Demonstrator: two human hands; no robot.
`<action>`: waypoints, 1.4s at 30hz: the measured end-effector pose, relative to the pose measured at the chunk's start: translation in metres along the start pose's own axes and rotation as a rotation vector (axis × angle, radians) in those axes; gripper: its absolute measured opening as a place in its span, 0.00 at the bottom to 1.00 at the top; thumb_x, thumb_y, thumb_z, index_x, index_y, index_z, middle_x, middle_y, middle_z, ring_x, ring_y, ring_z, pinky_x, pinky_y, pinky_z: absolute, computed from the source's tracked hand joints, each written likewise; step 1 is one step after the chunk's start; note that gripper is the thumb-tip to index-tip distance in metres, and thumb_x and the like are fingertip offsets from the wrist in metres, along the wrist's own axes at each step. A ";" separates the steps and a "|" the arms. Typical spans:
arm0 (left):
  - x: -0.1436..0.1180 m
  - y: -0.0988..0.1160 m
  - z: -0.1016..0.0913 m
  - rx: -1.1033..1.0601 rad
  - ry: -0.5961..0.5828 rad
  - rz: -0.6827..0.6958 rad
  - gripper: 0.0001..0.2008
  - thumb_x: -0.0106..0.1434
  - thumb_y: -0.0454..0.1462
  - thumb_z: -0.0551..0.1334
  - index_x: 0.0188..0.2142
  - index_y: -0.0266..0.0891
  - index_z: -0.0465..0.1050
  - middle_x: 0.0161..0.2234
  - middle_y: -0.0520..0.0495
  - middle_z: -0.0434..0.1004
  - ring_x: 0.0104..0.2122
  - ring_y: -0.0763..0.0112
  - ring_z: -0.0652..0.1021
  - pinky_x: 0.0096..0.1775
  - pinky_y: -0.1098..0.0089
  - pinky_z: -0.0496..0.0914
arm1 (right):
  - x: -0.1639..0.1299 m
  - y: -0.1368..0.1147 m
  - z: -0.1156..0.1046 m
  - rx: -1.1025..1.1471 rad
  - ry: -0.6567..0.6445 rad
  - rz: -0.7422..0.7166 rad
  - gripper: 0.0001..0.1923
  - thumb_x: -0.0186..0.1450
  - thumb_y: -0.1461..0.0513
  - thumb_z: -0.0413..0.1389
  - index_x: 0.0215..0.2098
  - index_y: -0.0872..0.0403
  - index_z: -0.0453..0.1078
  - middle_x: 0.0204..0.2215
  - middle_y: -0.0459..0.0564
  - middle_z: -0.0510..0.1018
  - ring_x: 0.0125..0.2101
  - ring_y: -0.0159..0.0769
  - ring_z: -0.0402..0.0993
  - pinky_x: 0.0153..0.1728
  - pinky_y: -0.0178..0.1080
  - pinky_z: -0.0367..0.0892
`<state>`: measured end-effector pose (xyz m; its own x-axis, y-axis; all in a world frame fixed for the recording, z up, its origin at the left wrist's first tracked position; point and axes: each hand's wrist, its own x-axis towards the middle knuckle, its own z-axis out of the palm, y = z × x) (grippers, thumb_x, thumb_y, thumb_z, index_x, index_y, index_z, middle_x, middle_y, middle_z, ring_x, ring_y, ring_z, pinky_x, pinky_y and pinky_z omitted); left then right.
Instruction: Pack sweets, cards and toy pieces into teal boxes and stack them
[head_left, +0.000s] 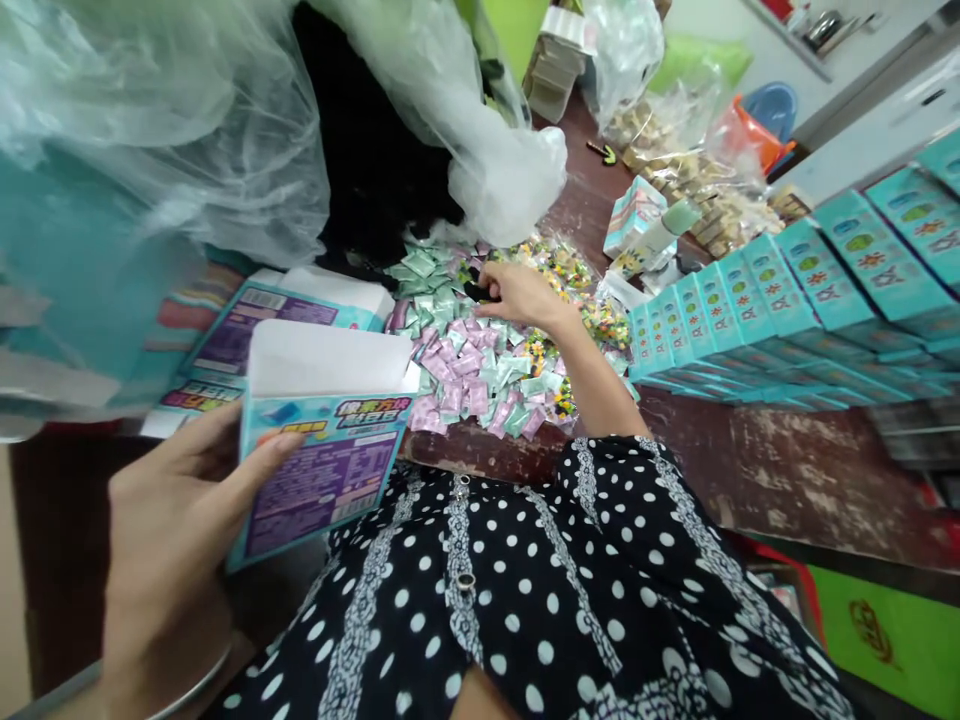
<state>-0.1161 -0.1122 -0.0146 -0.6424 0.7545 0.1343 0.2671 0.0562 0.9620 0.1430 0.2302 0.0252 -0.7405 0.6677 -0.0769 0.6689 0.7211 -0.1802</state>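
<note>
My left hand [176, 510] grips a teal and purple printed cardboard box [319, 460] by its left side, thumb across the front. The box's white top flap [330, 360] stands up, unfolded. Over the table my right hand [521, 293] reaches into the far part of a heap, its fingers pinched around a small black item [478, 288] that I cannot make out clearly. Below and beside that hand lie many small pink sachets [465, 370] and mint-green sachets [424, 268]. Small clear bags of colourful pieces [566, 265] border the heap on the right.
More flattened or open boxes [274, 300] lie behind the held one. Large clear plastic bags [225, 130] crowd the left. Rows of teal boxes [795, 275] stand at the right. A bottle [660, 235] leans beside a striped box [630, 212]; bagged brown pieces [697, 180] lie farther back.
</note>
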 end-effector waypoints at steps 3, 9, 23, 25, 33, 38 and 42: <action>0.003 -0.002 0.008 -0.007 -0.041 -0.084 0.22 0.56 0.47 0.83 0.51 0.50 0.92 0.43 0.47 0.93 0.33 0.56 0.89 0.28 0.65 0.85 | -0.001 -0.014 0.019 -0.055 0.088 -0.046 0.29 0.69 0.56 0.70 0.66 0.53 0.74 0.61 0.59 0.81 0.54 0.50 0.79 0.50 0.44 0.72; 0.008 0.006 0.028 -0.061 -0.123 -0.024 0.16 0.58 0.45 0.81 0.45 0.44 0.92 0.38 0.46 0.92 0.33 0.60 0.87 0.32 0.64 0.83 | -0.002 -0.020 -0.009 -0.002 0.420 0.022 0.14 0.81 0.59 0.54 0.62 0.53 0.74 0.58 0.61 0.81 0.53 0.50 0.81 0.53 0.49 0.77; 0.020 -0.006 0.085 -0.333 -0.421 -0.026 0.16 0.64 0.46 0.81 0.45 0.40 0.90 0.39 0.46 0.90 0.33 0.64 0.84 0.37 0.64 0.81 | -0.106 -0.046 -0.035 0.742 0.710 -0.162 0.26 0.73 0.37 0.66 0.48 0.49 0.72 0.38 0.42 0.80 0.31 0.29 0.80 0.33 0.35 0.79; 0.018 -0.001 0.091 -0.388 -0.406 -0.012 0.15 0.62 0.46 0.82 0.42 0.40 0.90 0.36 0.46 0.89 0.32 0.66 0.83 0.33 0.68 0.79 | -0.105 -0.060 -0.023 0.699 0.630 -0.148 0.22 0.76 0.42 0.64 0.49 0.51 0.74 0.39 0.44 0.81 0.36 0.31 0.81 0.38 0.37 0.80; 0.017 0.009 0.097 -0.499 -0.129 -0.074 0.17 0.48 0.45 0.85 0.31 0.39 0.87 0.30 0.49 0.85 0.29 0.72 0.77 0.31 0.73 0.73 | -0.125 -0.050 -0.032 0.410 0.574 -0.282 0.19 0.80 0.45 0.58 0.47 0.49 0.83 0.47 0.51 0.85 0.59 0.48 0.78 0.63 0.55 0.75; 0.019 0.003 0.076 -0.358 -0.011 -0.063 0.13 0.48 0.44 0.81 0.30 0.41 0.86 0.27 0.54 0.78 0.26 0.71 0.71 0.30 0.70 0.67 | -0.172 0.026 -0.026 0.261 0.558 0.222 0.18 0.80 0.48 0.57 0.43 0.48 0.82 0.42 0.54 0.85 0.48 0.46 0.80 0.52 0.47 0.74; 0.017 0.001 0.069 -0.273 -0.031 -0.056 0.11 0.52 0.44 0.79 0.30 0.42 0.84 0.27 0.55 0.75 0.27 0.69 0.68 0.33 0.67 0.64 | -0.211 0.045 0.019 0.063 0.118 0.581 0.13 0.77 0.54 0.61 0.42 0.53 0.82 0.38 0.56 0.87 0.41 0.46 0.81 0.48 0.44 0.69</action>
<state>-0.0773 -0.0541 -0.0280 -0.6274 0.7750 0.0758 0.0257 -0.0766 0.9967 0.3284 0.1180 0.0144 -0.2395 0.9683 -0.0711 0.9546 0.2214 -0.1995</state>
